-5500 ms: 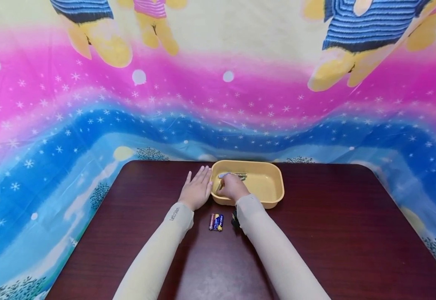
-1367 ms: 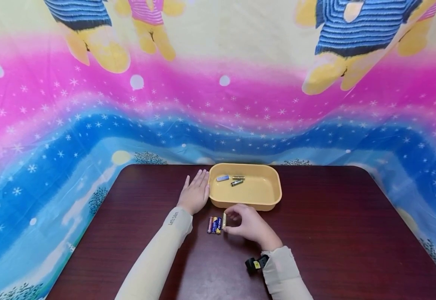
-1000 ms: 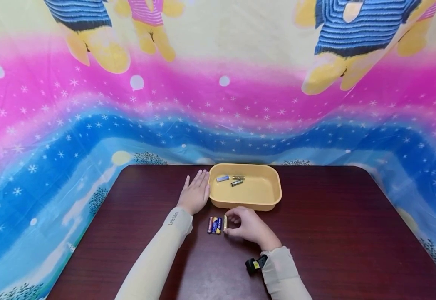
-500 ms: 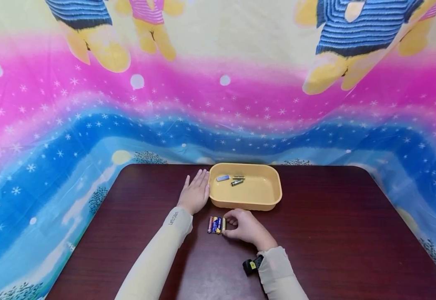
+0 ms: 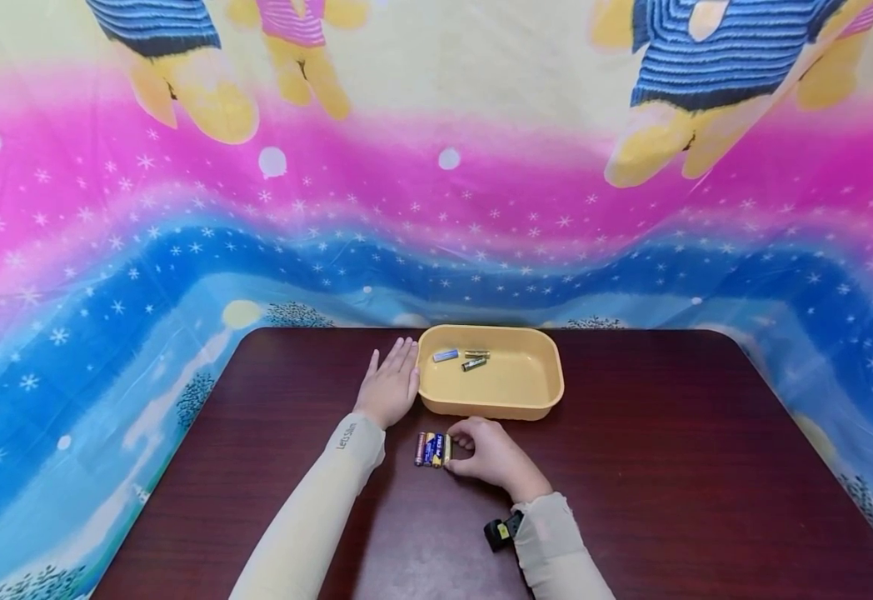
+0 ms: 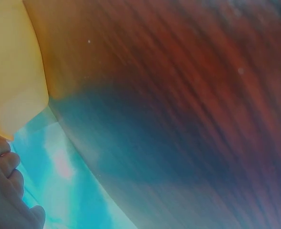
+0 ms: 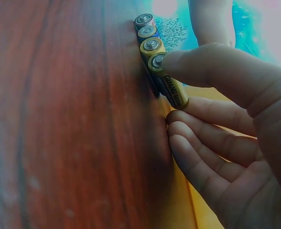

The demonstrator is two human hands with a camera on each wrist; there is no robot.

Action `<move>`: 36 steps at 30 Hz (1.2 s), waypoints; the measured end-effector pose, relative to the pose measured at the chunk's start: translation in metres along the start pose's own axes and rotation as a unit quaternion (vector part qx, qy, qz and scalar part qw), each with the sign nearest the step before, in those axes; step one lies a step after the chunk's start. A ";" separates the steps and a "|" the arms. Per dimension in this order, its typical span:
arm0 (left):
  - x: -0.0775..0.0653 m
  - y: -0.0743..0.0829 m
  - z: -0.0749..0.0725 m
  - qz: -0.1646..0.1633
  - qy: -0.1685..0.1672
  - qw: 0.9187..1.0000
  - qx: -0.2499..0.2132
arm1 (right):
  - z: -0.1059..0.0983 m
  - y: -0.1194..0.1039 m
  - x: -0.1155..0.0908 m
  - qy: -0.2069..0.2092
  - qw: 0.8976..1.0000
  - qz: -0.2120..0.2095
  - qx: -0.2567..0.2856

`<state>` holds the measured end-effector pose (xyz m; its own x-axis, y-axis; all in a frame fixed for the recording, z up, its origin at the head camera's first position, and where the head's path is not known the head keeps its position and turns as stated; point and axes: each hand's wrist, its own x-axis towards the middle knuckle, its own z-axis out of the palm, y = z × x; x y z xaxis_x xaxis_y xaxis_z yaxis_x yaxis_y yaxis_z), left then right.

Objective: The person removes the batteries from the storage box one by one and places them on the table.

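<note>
My right hand (image 5: 492, 454) pinches a gold battery (image 7: 173, 88) by its two ends, thumb on the near end. The battery lies at the right end of a side-by-side row of red and blue batteries (image 5: 429, 448), right against its neighbour. In the head view my fingers partly cover it. Behind the row stands a yellow plastic box (image 5: 515, 408) holding a blue battery (image 5: 446, 355) and two gold-and-dark batteries (image 5: 475, 364). My left hand (image 5: 390, 387) rests flat on the table, fingers straight, at the box's left side.
The dark red wooden table (image 5: 669, 467) has rounded back corners. A printed cloth (image 5: 436, 217) in blue and pink hangs right behind its back edge, close to the box. A black strap device (image 5: 502, 531) sits at my right wrist.
My right hand has come out of the box to the table with the gold battery. Over the last second it has shifted slightly left, closing the gap to the row. My left hand has stayed put.
</note>
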<state>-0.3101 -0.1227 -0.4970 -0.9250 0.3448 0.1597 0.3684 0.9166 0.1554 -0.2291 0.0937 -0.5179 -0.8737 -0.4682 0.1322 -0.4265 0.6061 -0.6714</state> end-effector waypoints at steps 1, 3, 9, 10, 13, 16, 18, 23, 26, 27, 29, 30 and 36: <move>0.000 0.000 0.000 0.000 0.000 1.000 0.000 | 0.000 0.000 0.000 0.001 1.000 -0.001 -0.001; 0.000 0.000 0.000 -0.001 -0.001 1.000 0.000 | 0.001 0.001 0.000 0.004 1.000 -0.001 -0.003; 0.000 0.000 0.001 -0.003 -0.001 1.000 -0.001 | 0.002 0.002 0.001 0.005 1.000 0.001 -0.004; 0.000 0.000 0.002 -0.003 -0.001 1.000 -0.002 | 0.002 0.002 0.001 0.005 1.000 0.000 -0.007; 0.000 0.000 0.002 -0.003 0.000 1.000 -0.001 | 0.003 0.001 0.000 0.009 1.000 -0.006 -0.015; 0.000 -0.001 0.002 -0.001 0.003 1.000 0.002 | 0.003 -0.001 -0.001 0.014 1.000 -0.011 -0.018; 0.000 -0.001 0.003 0.000 0.005 1.000 0.002 | 0.004 -0.001 -0.001 0.016 1.000 -0.011 -0.018; -0.001 -0.001 0.002 0.000 0.002 1.000 0.003 | 0.004 -0.002 0.000 0.017 1.000 -0.010 -0.020; -0.001 -0.001 0.002 -0.002 0.001 1.000 0.001 | 0.004 -0.002 0.000 0.016 1.000 -0.012 -0.019; 0.000 -0.001 0.002 -0.003 0.000 1.000 0.000 | 0.004 -0.002 0.000 0.016 1.000 -0.013 -0.018; 0.000 -0.001 0.002 -0.006 -0.001 1.000 -0.001 | 0.004 -0.003 0.000 0.016 1.000 -0.014 -0.018; 0.000 -0.001 0.002 -0.007 -0.002 1.000 -0.002 | 0.003 -0.003 0.000 0.016 1.000 -0.014 -0.018; 0.001 0.000 0.001 -0.005 -0.003 1.000 0.000 | 0.003 -0.003 0.000 0.016 1.000 -0.005 -0.020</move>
<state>-0.3111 -0.1219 -0.4972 -0.9295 0.3362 0.1517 0.3585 0.9202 0.1572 -0.2274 0.0900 -0.5178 -0.8765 -0.4534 0.1619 -0.4427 0.6270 -0.6410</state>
